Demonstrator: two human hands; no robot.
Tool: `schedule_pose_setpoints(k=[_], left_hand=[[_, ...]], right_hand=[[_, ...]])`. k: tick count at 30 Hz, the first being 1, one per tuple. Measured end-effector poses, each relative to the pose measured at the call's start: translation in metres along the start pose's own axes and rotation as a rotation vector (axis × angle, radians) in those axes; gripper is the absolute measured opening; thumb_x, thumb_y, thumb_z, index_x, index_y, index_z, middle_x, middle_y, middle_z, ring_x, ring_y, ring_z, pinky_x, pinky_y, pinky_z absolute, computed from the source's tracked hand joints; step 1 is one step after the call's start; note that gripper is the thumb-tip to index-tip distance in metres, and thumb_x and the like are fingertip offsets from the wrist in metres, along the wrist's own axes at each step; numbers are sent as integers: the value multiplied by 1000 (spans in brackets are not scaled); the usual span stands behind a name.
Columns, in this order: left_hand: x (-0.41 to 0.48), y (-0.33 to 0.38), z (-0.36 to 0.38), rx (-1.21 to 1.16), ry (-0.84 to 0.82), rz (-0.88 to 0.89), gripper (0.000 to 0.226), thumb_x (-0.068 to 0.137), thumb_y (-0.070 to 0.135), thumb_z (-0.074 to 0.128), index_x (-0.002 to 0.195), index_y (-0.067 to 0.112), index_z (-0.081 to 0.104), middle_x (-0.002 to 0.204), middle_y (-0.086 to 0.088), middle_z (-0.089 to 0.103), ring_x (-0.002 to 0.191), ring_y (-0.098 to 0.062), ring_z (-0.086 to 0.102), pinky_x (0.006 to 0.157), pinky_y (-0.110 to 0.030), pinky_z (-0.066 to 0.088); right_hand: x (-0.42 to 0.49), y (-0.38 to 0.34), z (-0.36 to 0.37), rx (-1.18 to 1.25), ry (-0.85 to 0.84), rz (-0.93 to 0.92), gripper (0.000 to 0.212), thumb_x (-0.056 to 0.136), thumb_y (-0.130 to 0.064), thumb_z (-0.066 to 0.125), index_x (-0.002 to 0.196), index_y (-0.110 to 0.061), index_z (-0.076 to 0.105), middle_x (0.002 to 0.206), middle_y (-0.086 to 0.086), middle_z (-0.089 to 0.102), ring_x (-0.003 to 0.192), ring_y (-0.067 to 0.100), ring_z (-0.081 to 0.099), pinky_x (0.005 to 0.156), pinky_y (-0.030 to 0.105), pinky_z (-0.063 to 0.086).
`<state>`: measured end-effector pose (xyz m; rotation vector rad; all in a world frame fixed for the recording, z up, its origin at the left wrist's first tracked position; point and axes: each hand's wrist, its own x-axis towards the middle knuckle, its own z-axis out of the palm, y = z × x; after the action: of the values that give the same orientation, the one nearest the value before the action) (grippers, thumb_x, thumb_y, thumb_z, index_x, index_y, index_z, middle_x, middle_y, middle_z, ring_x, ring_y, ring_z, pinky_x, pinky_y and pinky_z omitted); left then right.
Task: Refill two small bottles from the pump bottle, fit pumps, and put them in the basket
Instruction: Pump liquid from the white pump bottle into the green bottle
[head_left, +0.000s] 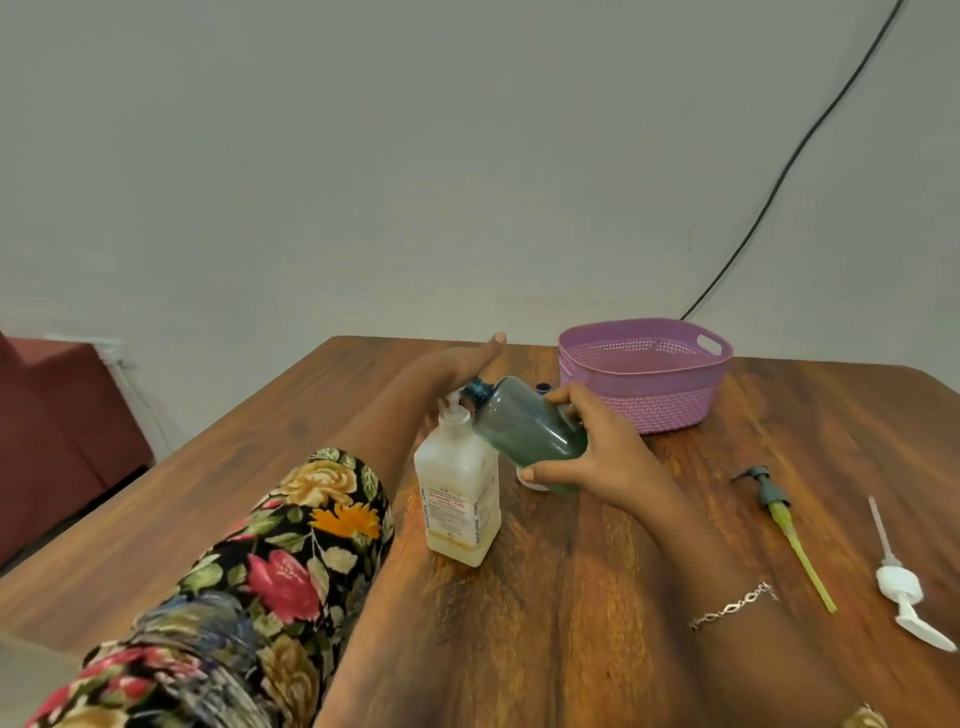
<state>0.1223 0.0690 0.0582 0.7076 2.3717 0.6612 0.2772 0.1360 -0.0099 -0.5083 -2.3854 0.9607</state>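
Wood table (571, 597). Purple basket (660, 405) stands nr far R corner. White pump bottle (460, 499) upright approx mid-table. Green bottle (524, 421) is off the table, tilted, just R of pump bottle, open mouth up against the spout. R hand (608, 452) grips its lower body, fingers & thumb curled round it. L hand (457, 364) lies over the pump head, fingers straight & together. Dark pump (774, 504) w/ green tube lies flat toward R edge. White pump (901, 592) flat, closer to that edge, apart.
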Motion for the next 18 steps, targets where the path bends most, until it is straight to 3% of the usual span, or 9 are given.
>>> schedule_pose_setpoints(k=[2, 4, 6, 8, 11, 14, 18], left_hand=[[2, -4, 5, 30, 73, 80, 81, 91, 65, 16, 138, 2, 36, 132, -29, 45, 114, -45, 50, 83, -50, 45], [6, -10, 6, 86, 168, 137, 79, 92, 64, 13, 109, 0, 55, 107, -23, 56, 85, -29, 57, 72, -40, 44], [9, -12, 8, 100, 234, 148, 78, 90, 67, 10, 90, 3, 56, 103, -18, 61, 73, -22, 54, 71, -37, 46], [6, -9, 7, 50, 202, 103, 82, 91, 66, 9, 114, 2, 54, 121, -24, 56, 94, -31, 57, 78, -41, 45], [-7, 1, -3, -81, 15, -34, 82, 92, 64, 7, 145, 5, 23, 144, -29, 32, 127, -47, 37, 98, -54, 37], [-10, 3, -5, -109, -84, -112, 82, 90, 67, 7, 149, 9, 14, 148, -30, 23, 130, -51, 29, 102, -59, 29], [1, -3, 5, -53, 38, -35, 76, 95, 58, 10, 144, 3, 25, 143, -30, 32, 126, -46, 38, 98, -52, 38]], right_hand=[[0, 3, 3, 6, -19, 16, 66, 61, -29, 84, 114, -23, 46, 109, -5, 52, 98, 11, 53, 78, 26, 47], [0, 4, 6, 15, -25, 31, 67, 61, -28, 85, 115, -22, 46, 106, -7, 50, 96, 10, 52, 80, 28, 47], [-2, 5, 9, 44, -33, 44, 66, 61, -28, 85, 113, -23, 46, 102, -10, 49, 90, 6, 51, 74, 22, 46], [-4, 5, 10, 68, -51, 57, 65, 62, -30, 84, 114, -23, 45, 100, -12, 48, 89, 4, 50, 72, 21, 46], [-3, 4, 6, 105, -63, 80, 66, 63, -31, 84, 115, -24, 44, 106, -10, 49, 97, 9, 51, 81, 32, 52], [-1, 1, 2, 115, -63, 74, 64, 63, -30, 84, 113, -26, 44, 100, -16, 48, 92, 5, 51, 82, 34, 53], [-1, 3, 9, 115, -30, 79, 62, 61, -26, 85, 109, -25, 46, 95, -21, 46, 85, -1, 49, 78, 33, 54]])
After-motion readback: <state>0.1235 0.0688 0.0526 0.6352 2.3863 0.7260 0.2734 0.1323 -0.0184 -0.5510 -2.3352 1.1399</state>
